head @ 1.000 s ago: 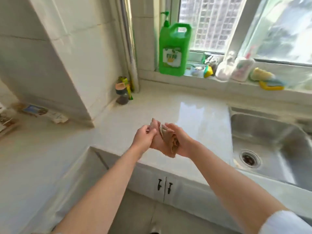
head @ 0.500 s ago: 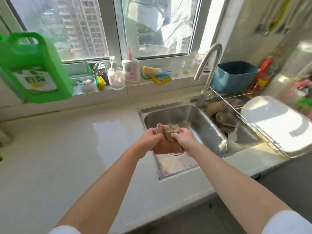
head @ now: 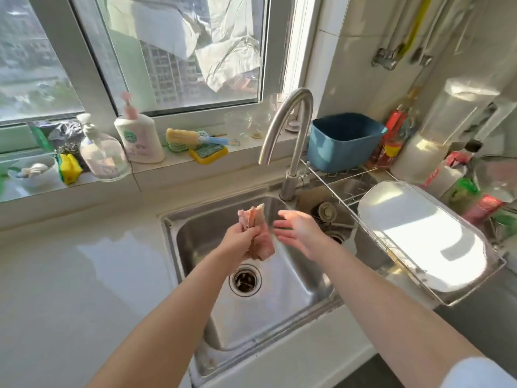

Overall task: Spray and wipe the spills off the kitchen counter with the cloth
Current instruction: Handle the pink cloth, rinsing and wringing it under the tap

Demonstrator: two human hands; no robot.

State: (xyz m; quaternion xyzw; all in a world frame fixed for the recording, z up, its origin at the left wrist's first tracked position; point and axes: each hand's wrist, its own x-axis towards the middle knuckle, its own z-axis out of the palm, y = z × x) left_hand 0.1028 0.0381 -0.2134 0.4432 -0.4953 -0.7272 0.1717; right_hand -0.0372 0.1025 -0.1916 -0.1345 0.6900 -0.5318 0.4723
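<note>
My left hand (head: pixel 239 239) is closed around a bunched pinkish-brown cloth (head: pixel 258 233), holding it over the steel sink (head: pixel 293 298) below the faucet (head: pixel 291 130). My right hand (head: pixel 298 232) is just to the right of the cloth, fingers spread, holding nothing. The white kitchen counter (head: pixel 78 275) stretches to the left of the sink and looks glossy, with a bright reflection on it. I see no spray bottle that I can identify for sure.
The windowsill holds a clear pump bottle (head: pixel 102 152), a white soap bottle (head: pixel 140 135), sponges (head: pixel 207 154) and a small bowl (head: pixel 30 172). A blue bin (head: pixel 344 141) and a dish rack with a white tray (head: pixel 419 236) sit right of the sink.
The view swung right from the counter corner to the sink. Both hands held the cloth earlier; now my right hand has let go and only the left grips it.
</note>
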